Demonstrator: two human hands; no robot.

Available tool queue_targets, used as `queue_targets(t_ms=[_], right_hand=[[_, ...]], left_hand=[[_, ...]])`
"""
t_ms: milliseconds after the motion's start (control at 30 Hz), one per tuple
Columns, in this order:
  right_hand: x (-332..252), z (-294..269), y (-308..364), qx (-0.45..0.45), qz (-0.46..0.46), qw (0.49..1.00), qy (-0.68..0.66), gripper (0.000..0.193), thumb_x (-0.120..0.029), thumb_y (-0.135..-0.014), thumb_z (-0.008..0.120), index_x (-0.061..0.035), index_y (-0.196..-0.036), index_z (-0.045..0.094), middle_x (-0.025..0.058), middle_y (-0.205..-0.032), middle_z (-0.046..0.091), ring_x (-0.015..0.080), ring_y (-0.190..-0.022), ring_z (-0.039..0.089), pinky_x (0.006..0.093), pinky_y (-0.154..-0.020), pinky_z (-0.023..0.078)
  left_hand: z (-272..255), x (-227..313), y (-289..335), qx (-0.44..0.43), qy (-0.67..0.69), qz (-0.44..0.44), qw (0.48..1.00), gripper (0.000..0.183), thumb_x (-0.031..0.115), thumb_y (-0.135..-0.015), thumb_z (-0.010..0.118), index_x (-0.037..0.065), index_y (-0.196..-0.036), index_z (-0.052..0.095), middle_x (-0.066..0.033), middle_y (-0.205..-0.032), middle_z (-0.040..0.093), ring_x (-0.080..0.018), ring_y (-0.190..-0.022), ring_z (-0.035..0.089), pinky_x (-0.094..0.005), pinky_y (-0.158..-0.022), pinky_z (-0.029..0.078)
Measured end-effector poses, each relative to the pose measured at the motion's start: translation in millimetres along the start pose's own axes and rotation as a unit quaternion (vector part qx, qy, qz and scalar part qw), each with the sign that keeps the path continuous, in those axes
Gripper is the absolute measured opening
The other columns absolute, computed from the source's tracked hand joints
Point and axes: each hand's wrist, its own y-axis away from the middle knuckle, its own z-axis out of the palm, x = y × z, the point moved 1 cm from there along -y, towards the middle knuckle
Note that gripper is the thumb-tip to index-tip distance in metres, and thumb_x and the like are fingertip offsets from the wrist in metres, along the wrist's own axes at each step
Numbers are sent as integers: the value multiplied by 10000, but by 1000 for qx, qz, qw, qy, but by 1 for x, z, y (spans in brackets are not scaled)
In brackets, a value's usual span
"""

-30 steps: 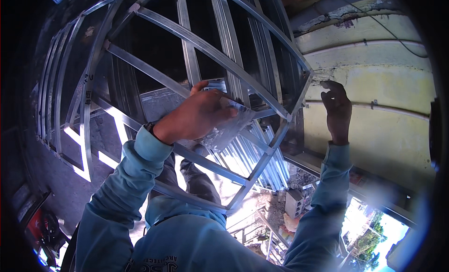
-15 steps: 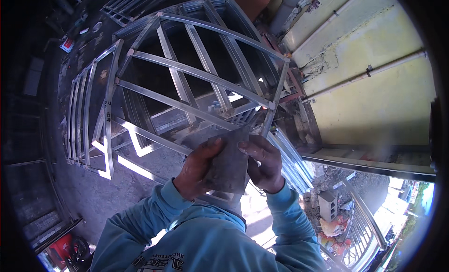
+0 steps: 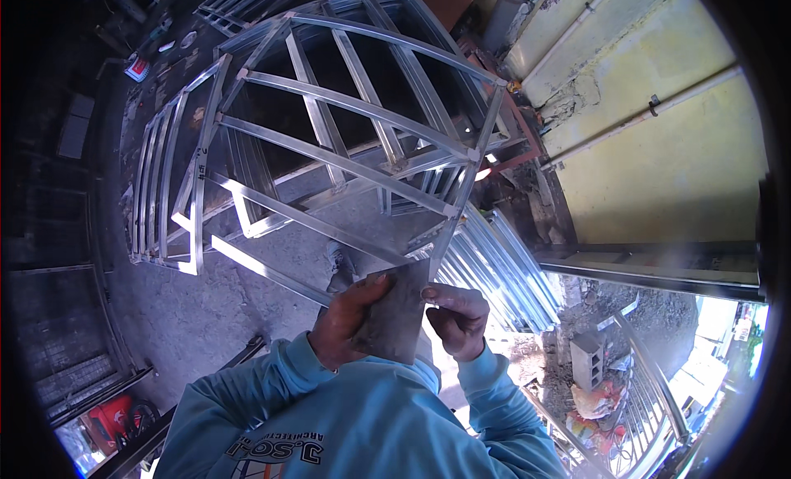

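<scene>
A dark grey, flat rectangular plate [image 3: 397, 312] is held up in front of my chest, slightly tilted. My left hand [image 3: 350, 321] grips its left side, with the thumb over the face and the other fingers behind. At the plate's upper right edge, my right hand [image 3: 460, 318] pinches with thumb and forefinger; its other fingers are curled in. Beyond the plate stands a large welded frame of shiny metal tubes [image 3: 350, 159], with slanted crossbars. The lower end of its right-hand tube comes close behind the plate.
A stack of silvery metal bars [image 3: 501, 269] lies to the right of the frame. Beside it rises a yellowish wall [image 3: 659, 166] with pipes. A hollow concrete block [image 3: 587, 359] and a metal railing [image 3: 651, 380] are at lower right. A red-and-white can [image 3: 137, 68] sits far left.
The plate has come lower and tilted a little. My right hand has shifted from wrapping its right side to a pinch at the edge. The whole view has shifted slightly.
</scene>
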Motion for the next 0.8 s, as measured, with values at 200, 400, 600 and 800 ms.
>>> queue_targets(t_ms=[200, 400, 600, 800], right_hand=[[4, 23, 29, 1, 63, 992, -108, 312, 71, -738, 561, 13, -1036, 632, 202, -999, 682, 342, -979, 672, 430, -838, 544], [-4, 38, 39, -75, 178, 981, -16, 280, 54, -828, 608, 13, -1104, 611, 176, -963, 689, 273, -879, 695, 363, -744, 546], [-12, 56, -2, -152, 94, 977, 116, 447, 143, -769, 531, -17, -1178, 615, 183, -1097, 618, 264, -905, 652, 323, -719, 522], [-19, 108, -5, -191, 77, 968, 141, 504, 234, -712, 520, -35, -1120, 645, 131, -1025, 645, 260, -917, 601, 306, -733, 492]], left_hand=[[-26, 8, 28, 31, -145, 104, 983, 400, 283, -967, 523, 20, -1268, 508, -128, -1040, 659, -216, -898, 683, -327, -762, 581], [-51, 20, 62, 152, -309, 212, 915, 302, 250, -944, 599, -17, -1081, 629, -87, -1013, 662, -132, -915, 637, -279, -819, 518], [-59, 30, 75, 133, -348, 224, 901, 305, 236, -933, 612, -25, -1090, 632, -74, -1008, 660, -128, -931, 620, -268, -858, 476], [-66, 49, 116, 64, -242, 174, 953, 314, 223, -931, 602, -22, -1128, 617, -73, -1011, 660, -135, -909, 632, -281, -824, 506]])
